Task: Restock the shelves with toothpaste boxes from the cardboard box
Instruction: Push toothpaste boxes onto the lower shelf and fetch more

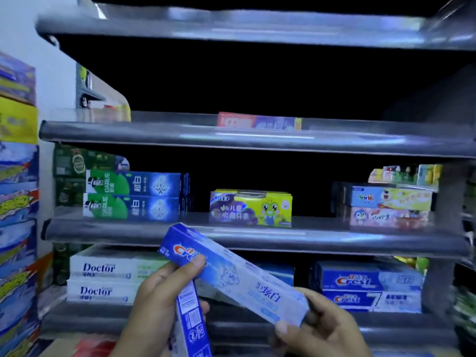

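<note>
A long blue Crest toothpaste box (231, 274) is held slanted in front of the lower shelves. My left hand (159, 305) pinches its upper left end with the thumb, and my right hand (322, 328) grips its lower right end. The left hand also clasps a second blue box (192, 323) that stands upright, barcode side facing me. Behind them, stacked Crest boxes (368, 287) sit on the lower shelf at right and white Doctor boxes (103, 276) at left. The cardboard box is not clearly in view.
The middle shelf (257, 238) carries Darlie boxes (134, 194) at left, a children's toothpaste box (251, 207) in the centre and cartoon boxes (389, 204) at right. A red box (257, 122) lies on the upper shelf. Colourful cartons (18, 202) are stacked at far left.
</note>
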A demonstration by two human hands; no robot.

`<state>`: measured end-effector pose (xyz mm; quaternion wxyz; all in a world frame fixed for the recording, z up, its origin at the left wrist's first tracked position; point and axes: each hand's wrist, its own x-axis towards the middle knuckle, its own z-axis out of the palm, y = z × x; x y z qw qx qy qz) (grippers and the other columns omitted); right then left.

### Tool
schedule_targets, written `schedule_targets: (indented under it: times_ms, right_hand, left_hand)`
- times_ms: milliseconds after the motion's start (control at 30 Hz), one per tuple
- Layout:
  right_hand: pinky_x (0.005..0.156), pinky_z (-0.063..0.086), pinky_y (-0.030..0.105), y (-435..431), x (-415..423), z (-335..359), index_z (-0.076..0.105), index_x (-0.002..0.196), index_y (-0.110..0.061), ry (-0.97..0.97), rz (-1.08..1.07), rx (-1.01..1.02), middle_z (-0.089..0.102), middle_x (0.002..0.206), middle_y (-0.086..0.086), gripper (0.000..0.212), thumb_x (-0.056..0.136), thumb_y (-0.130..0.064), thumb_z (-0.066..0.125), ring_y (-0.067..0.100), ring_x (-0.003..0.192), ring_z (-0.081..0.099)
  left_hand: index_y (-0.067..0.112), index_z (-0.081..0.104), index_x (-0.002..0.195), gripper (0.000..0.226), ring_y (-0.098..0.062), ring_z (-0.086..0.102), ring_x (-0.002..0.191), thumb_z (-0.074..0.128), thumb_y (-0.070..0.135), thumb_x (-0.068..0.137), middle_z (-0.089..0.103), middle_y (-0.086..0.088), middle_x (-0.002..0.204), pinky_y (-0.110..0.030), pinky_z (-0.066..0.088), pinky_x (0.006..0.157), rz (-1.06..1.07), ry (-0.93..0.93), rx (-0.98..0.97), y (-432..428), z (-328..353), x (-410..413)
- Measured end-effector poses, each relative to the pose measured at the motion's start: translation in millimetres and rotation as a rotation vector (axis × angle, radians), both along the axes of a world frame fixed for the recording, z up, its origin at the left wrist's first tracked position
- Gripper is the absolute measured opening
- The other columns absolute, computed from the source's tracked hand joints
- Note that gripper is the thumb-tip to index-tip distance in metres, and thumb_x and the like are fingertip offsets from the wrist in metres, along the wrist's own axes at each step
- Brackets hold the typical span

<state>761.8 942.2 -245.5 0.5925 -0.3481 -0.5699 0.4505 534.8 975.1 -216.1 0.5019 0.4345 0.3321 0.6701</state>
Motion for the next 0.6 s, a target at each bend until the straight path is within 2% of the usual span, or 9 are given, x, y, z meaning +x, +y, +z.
schedule_targets:
  times_ms: [67, 100, 133, 200, 233, 300, 400, 500, 600]
  right_hand:
    - [0.067, 0.063, 0.036, 0.4, 6.5, 13.3, 0.081, 0.097, -0.026, 0.003, -0.042, 0.071, 0.077, 0.096, 0.023, 0.058, 0.057, 0.015, 0.091, 0.036, 0.081, 0.077]
    - [0.070, 0.063, 0.038, 0.3, 9.2, 20.9, 0.081, 0.098, -0.028, 0.004, -0.049, 0.107, 0.077, 0.096, 0.021, 0.058, 0.054, 0.008, 0.094, 0.036, 0.083, 0.077]
    - [0.071, 0.063, 0.039, -1.0, 11.0, 30.2, 0.081, 0.099, -0.029, 0.002, -0.044, 0.147, 0.078, 0.097, 0.020, 0.059, 0.047, -0.009, 0.100, 0.036, 0.084, 0.077]
    - [0.069, 0.062, 0.035, -3.5, 13.3, 48.6, 0.079, 0.103, -0.032, -0.016, -0.013, 0.207, 0.078, 0.099, 0.018, 0.079, 0.030, -0.042, 0.105, 0.035, 0.083, 0.076]
    - [0.067, 0.061, 0.032, -3.4, 15.3, 55.3, 0.079, 0.105, -0.032, -0.018, -0.013, 0.233, 0.078, 0.099, 0.018, 0.083, 0.028, -0.047, 0.104, 0.034, 0.082, 0.076]
    - [0.064, 0.059, 0.028, -0.7, 19.0, 70.2, 0.079, 0.107, -0.026, 0.005, -0.035, 0.295, 0.077, 0.098, 0.020, 0.071, 0.041, -0.036, 0.102, 0.029, 0.076, 0.075]
    - [0.059, 0.057, 0.029, 7.9, 25.3, 87.3, 0.071, 0.113, -0.012, 0.045, -0.076, 0.360, 0.075, 0.090, 0.026, 0.059, 0.054, -0.013, 0.083, 0.031, 0.063, 0.070]
    - [0.061, 0.060, 0.030, 13.7, 26.1, 100.7, 0.062, 0.117, -0.014, 0.071, -0.106, 0.396, 0.076, 0.090, 0.024, 0.061, 0.059, -0.014, 0.080, 0.034, 0.066, 0.071]
    - [0.071, 0.063, 0.034, 20.0, 25.3, 110.8, 0.065, 0.117, -0.016, 0.056, -0.123, 0.415, 0.078, 0.100, 0.016, 0.057, 0.062, -0.021, 0.079, 0.036, 0.085, 0.076]
  left_hand:
    - [0.020, 0.081, 0.075, 0.039, -0.025, 0.059, 0.043, 0.091, 0.028, 0.038, 0.066, -0.008, 0.060, -0.029, 0.048, 0.041, 0.071, 0.053, 0.048, 3.4, 6.3, -3.9]
    - [0.021, 0.081, 0.081, 0.045, -0.022, 0.063, 0.047, 0.090, 0.028, 0.037, 0.072, -0.008, 0.068, -0.030, 0.050, 0.041, 0.090, 0.063, 0.074, 4.2, 9.9, -6.1]
    - [0.021, 0.081, 0.089, 0.050, -0.020, 0.067, 0.052, 0.088, 0.030, 0.040, 0.077, -0.008, 0.078, -0.030, 0.052, 0.041, 0.104, 0.058, 0.101, 4.4, 14.3, -7.5]
    - [0.021, 0.076, 0.100, 0.056, -0.020, 0.073, 0.062, 0.085, 0.030, 0.046, 0.079, -0.007, 0.088, -0.033, 0.054, 0.043, 0.126, 0.030, 0.158, 4.5, 25.3, -10.6]
    - [0.022, 0.074, 0.103, 0.057, -0.021, 0.074, 0.066, 0.085, 0.030, 0.047, 0.079, -0.006, 0.089, -0.034, 0.054, 0.043, 0.129, 0.021, 0.191, 3.4, 32.4, -11.8]
    - [0.020, 0.072, 0.104, 0.057, -0.018, 0.075, 0.067, 0.084, 0.031, 0.049, 0.079, -0.005, 0.089, -0.032, 0.054, 0.043, 0.135, 0.034, 0.256, 4.6, 46.3, -13.7]
    - [0.020, 0.077, 0.092, 0.043, -0.014, 0.071, 0.061, 0.084, 0.033, 0.051, 0.079, -0.005, 0.090, -0.028, 0.053, 0.043, 0.127, 0.044, 0.322, 8.1, 66.0, -14.2]
    - [0.021, 0.077, 0.087, 0.035, -0.016, 0.070, 0.062, 0.086, 0.034, 0.055, 0.079, -0.009, 0.096, -0.030, 0.057, 0.049, 0.127, 0.082, 0.343, 10.5, 80.2, -15.8]
    - [0.022, 0.076, 0.079, 0.029, -0.016, 0.068, 0.063, 0.087, 0.036, 0.056, 0.079, -0.010, 0.098, -0.030, 0.058, 0.052, 0.136, 0.119, 0.338, 12.1, 86.0, -18.5]
